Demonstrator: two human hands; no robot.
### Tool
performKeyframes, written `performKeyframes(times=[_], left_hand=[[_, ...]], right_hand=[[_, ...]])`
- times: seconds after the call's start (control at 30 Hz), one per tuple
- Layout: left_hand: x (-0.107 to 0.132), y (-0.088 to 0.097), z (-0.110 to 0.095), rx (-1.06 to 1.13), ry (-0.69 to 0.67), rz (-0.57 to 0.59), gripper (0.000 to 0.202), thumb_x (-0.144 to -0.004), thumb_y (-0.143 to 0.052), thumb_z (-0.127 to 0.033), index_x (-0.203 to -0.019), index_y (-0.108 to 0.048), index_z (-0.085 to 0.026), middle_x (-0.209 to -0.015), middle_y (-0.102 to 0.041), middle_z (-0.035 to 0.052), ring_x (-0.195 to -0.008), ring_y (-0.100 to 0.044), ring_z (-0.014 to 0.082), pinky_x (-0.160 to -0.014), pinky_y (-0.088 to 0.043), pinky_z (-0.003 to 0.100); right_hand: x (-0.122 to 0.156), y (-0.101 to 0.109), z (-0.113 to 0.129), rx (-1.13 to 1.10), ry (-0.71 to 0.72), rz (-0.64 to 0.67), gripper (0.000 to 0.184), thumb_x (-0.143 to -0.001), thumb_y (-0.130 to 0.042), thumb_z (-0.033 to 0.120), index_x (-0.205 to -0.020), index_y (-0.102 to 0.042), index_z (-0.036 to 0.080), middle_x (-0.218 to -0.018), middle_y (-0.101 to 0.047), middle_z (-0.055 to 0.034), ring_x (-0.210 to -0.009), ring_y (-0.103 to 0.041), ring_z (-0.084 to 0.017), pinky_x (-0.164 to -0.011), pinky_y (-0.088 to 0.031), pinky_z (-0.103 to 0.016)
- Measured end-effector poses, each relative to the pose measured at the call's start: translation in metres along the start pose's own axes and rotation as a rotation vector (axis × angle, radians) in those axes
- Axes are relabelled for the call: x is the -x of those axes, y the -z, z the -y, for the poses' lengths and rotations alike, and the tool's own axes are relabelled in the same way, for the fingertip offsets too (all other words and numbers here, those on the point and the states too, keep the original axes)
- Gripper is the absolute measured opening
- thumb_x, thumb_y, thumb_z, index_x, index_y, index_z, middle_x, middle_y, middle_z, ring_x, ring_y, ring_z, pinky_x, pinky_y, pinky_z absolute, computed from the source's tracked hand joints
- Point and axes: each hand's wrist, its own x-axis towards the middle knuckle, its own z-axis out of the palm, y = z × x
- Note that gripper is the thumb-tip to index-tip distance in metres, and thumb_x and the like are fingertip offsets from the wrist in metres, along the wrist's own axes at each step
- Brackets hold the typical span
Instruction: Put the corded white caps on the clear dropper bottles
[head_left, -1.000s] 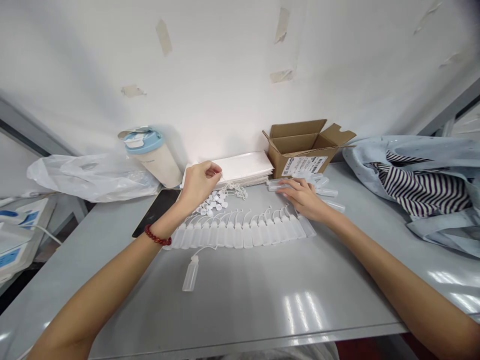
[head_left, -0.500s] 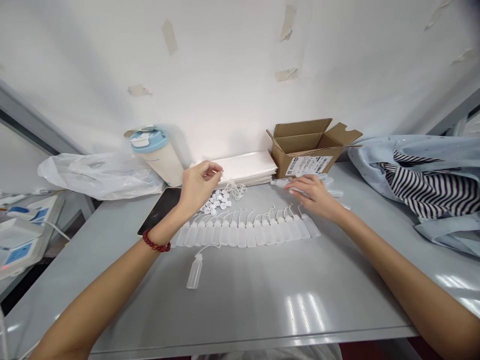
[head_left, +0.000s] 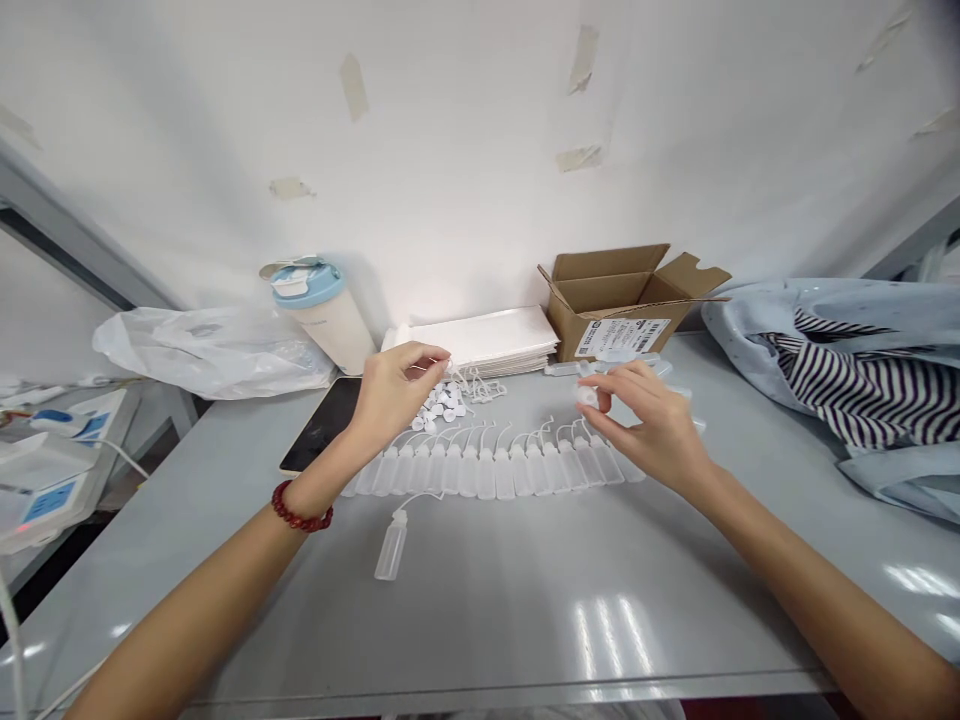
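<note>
My left hand has thumb and forefinger pinched together over a thin white tube, only partly visible. Beneath its fingertips lies a heap of small white caps, with a tangle of thin white tubes to the right. Between the fingers of my right hand is a small translucent bottle; its round end points left and the rest is hidden. In front of both hands, a row of similar bottles with thin curved tubes lies side by side. One more tubed bottle lies nearer me.
Loose bottles lie beside an open cardboard box. A stack of white sheets or flat boxes lies against the wall. On the left are a cup, a dark phone or tablet and a plastic bag; fabric lies at the right.
My right hand has lifted a bottle from the loose ones and drawn it back toward me. My left hand is lower in the picture, still pinching the thin tube; the view has shifted slightly.
</note>
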Motion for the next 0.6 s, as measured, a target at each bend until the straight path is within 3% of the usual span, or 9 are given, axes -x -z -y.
performKeyframes(times=[0.13,0.23,0.4,0.6], left_hand=[[0.007,0.001,-0.006,0.122,-0.04,-0.076,0.016,-0.079,-0.061,-0.025,-0.084,-0.071,-0.013,-0.087,-0.072,0.0056,-0.07,-0.065,0.0149,-0.067,-0.055,0.026],[0.009,0.0,-0.007,0.121,-0.015,-0.134,0.018,-0.081,-0.059,-0.026,-0.087,-0.07,-0.013,-0.088,-0.071,0.0059,-0.068,-0.065,0.0142,-0.064,-0.054,0.025],[0.001,0.002,-0.002,0.03,0.112,0.019,0.01,-0.071,-0.066,-0.022,-0.073,-0.071,-0.013,-0.056,-0.065,0.0006,-0.054,-0.062,0.015,-0.055,-0.051,0.025],[0.004,0.006,-0.008,0.131,0.138,-0.109,0.017,-0.078,-0.063,-0.027,-0.087,-0.07,-0.013,-0.072,-0.069,0.0031,-0.063,-0.064,0.0146,-0.062,-0.053,0.025]], right_hand=[[0.003,-0.002,0.015,-0.047,0.079,-0.027,0.016,-0.086,-0.058,0.013,-0.1,-0.061,0.019,-0.082,-0.057,-0.0067,-0.072,-0.055,-0.019,-0.062,-0.047,-0.033],[0.005,-0.004,0.021,-0.076,0.09,-0.011,0.018,-0.085,-0.059,0.01,-0.102,-0.061,0.017,-0.095,-0.058,-0.0111,-0.081,-0.059,-0.02,-0.067,-0.05,-0.033],[0.008,-0.005,0.024,-0.117,0.084,0.013,0.021,-0.086,-0.058,0.009,-0.105,-0.06,0.017,-0.098,-0.062,-0.0113,-0.087,-0.063,-0.021,-0.073,-0.052,-0.033],[0.012,-0.006,0.025,-0.143,0.016,0.04,0.023,-0.087,-0.058,0.011,-0.11,-0.058,0.017,-0.104,-0.068,-0.0118,-0.095,-0.065,-0.022,-0.081,-0.053,-0.033]])
